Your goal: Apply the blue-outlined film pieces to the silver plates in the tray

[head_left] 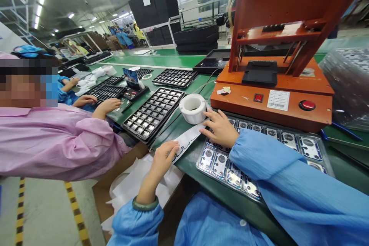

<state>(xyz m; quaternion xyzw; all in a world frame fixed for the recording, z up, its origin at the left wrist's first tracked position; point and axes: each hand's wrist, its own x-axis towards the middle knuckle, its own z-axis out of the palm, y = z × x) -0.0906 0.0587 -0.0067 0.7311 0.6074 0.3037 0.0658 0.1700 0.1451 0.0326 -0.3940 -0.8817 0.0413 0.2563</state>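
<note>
A white roll of backing paper stands on the green bench, its strip drawn toward me with dark, thin cut-out shapes along it. My left hand pinches the strip's near end at the bench edge. Beside the roll, my right hand has its fingers spread, the tips at the strip's upper part; whether they grip it I cannot tell. Under my right forearm lies a clear plastic tray of silver plates with blue edging, each with a round opening.
An orange press with a red button stands behind the plate tray. Black compartment trays hold small metal parts. Left, a co-worker in a pink sleeve works at the bench. Below the edge, a cardboard box holds waste paper.
</note>
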